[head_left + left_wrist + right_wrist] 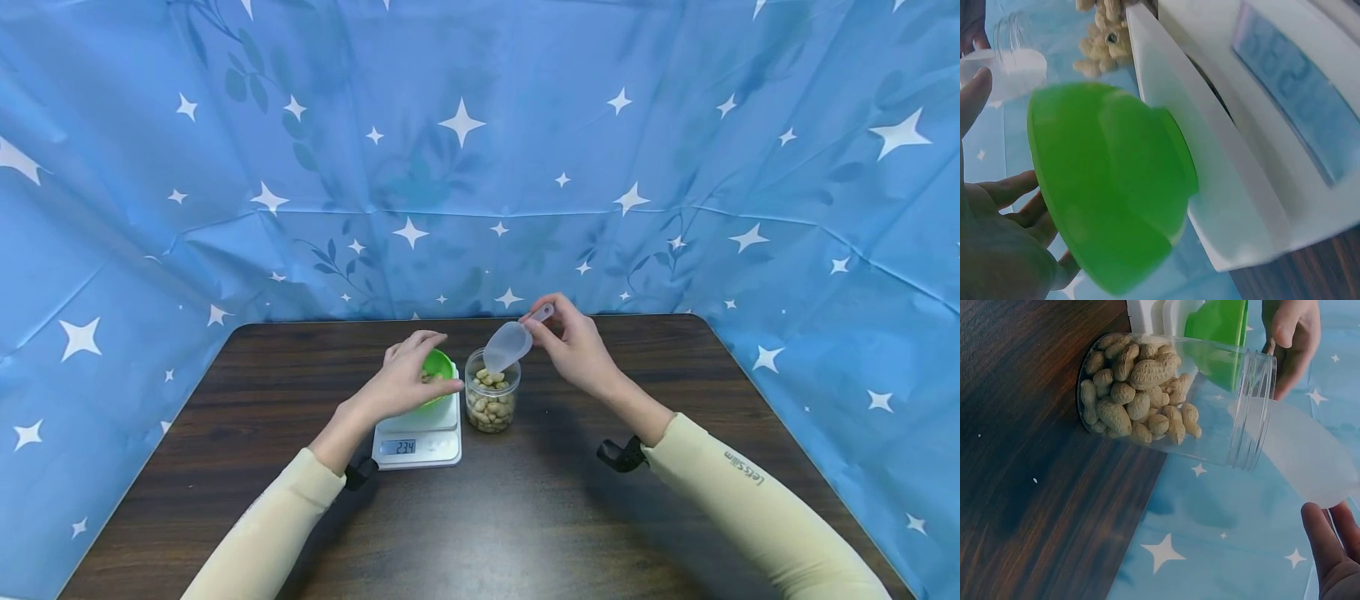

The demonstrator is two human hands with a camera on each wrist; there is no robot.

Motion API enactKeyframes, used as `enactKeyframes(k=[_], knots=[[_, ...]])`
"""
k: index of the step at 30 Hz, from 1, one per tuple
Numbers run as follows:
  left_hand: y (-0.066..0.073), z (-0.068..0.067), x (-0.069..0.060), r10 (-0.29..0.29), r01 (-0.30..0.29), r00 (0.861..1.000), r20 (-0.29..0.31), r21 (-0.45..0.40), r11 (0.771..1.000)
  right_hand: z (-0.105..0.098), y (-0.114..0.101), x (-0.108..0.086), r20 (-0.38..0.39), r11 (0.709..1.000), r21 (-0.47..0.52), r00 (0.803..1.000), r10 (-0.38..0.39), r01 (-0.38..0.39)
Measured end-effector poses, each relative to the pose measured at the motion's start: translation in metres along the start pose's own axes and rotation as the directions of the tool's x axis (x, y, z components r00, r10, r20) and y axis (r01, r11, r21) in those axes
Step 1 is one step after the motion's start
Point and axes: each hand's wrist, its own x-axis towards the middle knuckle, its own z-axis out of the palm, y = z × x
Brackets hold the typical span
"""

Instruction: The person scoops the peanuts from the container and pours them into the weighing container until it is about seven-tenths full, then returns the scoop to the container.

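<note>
On a white kitchen scale (431, 447) stands a green bowl (1110, 181) with some peanuts in it. My left hand (408, 379) is spread about the bowl's rim; in the left wrist view its thumb stands apart from the bowl, and whether the fingers touch it is hard to tell. With thumb and fingers my right hand (573, 346) pinches the handle of a translucent plastic scoop (507, 347). The scoop tilts down, its tip at the mouth of a clear jar (1210, 437). Peanuts (1141, 394) fill the jar's lower part.
The scale's display (397, 447) reads about 234; a decimal point is too small to make out. Jar and scale stand side by side on a dark wooden table (517, 533). A blue cloth with white stars (465, 183) hangs behind the table's far edge.
</note>
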Motion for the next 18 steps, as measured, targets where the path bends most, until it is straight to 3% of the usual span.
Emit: enactKeyframes(k=[7, 18], knots=[[0.01, 0.013, 0.01, 0.034, -0.036, 0.999, 0.041, 0.031, 0.999, 0.003, 0.001, 0.001, 0.065, 0.958, -0.226, 0.984, -0.167, 0.178], [0.022, 0.023, 0.015, 0.042, -0.044, 0.998, 0.054, 0.039, 0.998, 0.009, -0.004, 0.003, 0.188, 0.894, -0.331, 0.949, -0.252, 0.303]])
